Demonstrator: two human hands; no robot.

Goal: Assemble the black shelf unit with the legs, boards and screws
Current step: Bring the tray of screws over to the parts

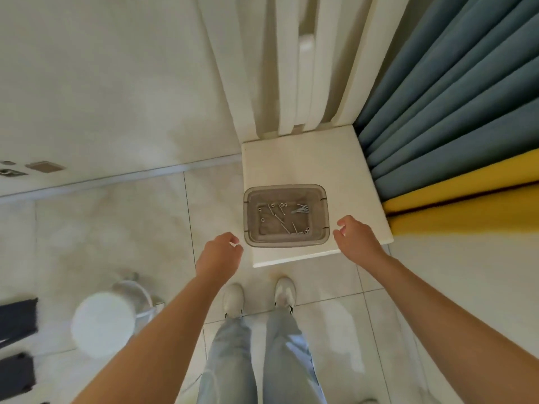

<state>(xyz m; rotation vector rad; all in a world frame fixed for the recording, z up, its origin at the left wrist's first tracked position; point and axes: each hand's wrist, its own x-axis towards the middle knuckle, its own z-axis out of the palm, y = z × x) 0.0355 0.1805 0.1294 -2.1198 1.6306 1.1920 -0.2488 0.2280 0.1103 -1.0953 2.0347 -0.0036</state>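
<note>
A clear tray (284, 188) of screws (279, 218) sits on the white table (306, 161).
The left hand (220, 252) and right hand (357, 237) hover on either side of it, loosely curled and empty (neither touches it); black boards (17, 319) lie on the floor, far left.

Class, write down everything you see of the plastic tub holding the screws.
The tub is translucent grey plastic, rectangular with rounded corners, open-topped and upright. It stands near the front edge of a white platform. Silver screws and nuts lie scattered inside. The left hand and right hand flank it, not plainly touching.
</note>
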